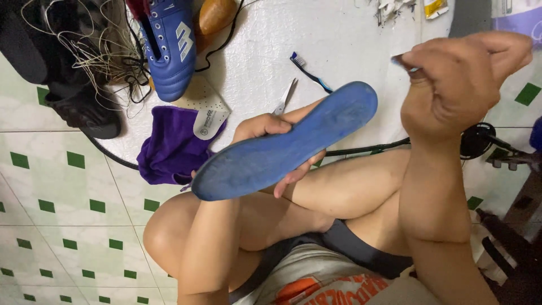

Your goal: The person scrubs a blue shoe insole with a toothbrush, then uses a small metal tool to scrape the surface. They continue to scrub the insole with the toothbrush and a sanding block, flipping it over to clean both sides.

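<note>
Lying on the white mat (339,34) beyond the knees are a blue football boot (169,48) with white laces, a white perforated insole piece (206,110) resting partly on a crumpled purple cloth (169,149), a pair of scissors (285,99) and a blue toothbrush (307,70). A tangle of pale thread (84,45) covers dark shoes (79,107) at the upper left, and the floor around is pale tile with green squares (68,197). A black cable (361,149) runs behind the raised legs.

The left hand (265,133) is closed around the blue insole (282,147), thumb on top near the far edge and fingertips (293,178) curling out from beneath; the insole is held in the air above the left knee, its worn underside facing the camera, toe end pointing up and right. The right hand (457,79) is raised beside that toe end, not touching it, fingers pinched shut on a small thin object (403,61), possibly a needle or blade, too little of it showing to be sure.

The boot's heel, the brown item (217,14) next to it and the clutter along the top edge are cut off by the frame.
</note>
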